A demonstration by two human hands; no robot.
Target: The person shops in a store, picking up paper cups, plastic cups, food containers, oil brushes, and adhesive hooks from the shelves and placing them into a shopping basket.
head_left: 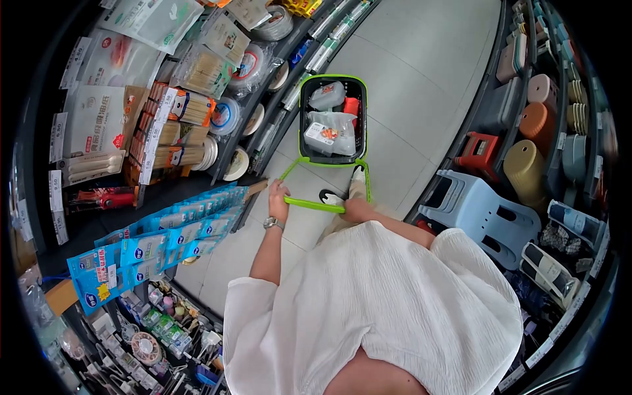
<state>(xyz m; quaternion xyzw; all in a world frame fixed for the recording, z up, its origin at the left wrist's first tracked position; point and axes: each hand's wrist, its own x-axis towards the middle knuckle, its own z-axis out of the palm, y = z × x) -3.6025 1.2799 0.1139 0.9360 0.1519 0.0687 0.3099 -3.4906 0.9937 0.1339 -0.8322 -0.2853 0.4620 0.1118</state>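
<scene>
A black shopping basket (333, 158) with a green rim stands on the floor ahead of me. Its long green handle (315, 205) stretches back toward my body. At the handle's left corner my left hand (278, 201) is closed around it, a watch on the wrist. My right hand (357, 210) is at the right corner, its fingers wrapped on the handle and partly hidden. Inside the basket lie a clear plastic container (327, 97), a red item (351, 109) and a clear bag (340, 126) with a white labelled pack (320, 136) beside it.
Shelves on the left hold bamboo skewers (191, 108), paper packs and hanging blue packets (148, 247). To the right are a light blue plastic stool (484, 214), a red stool (480, 155) and a yellow bin (525, 164). A tiled aisle floor (415, 72) runs between them.
</scene>
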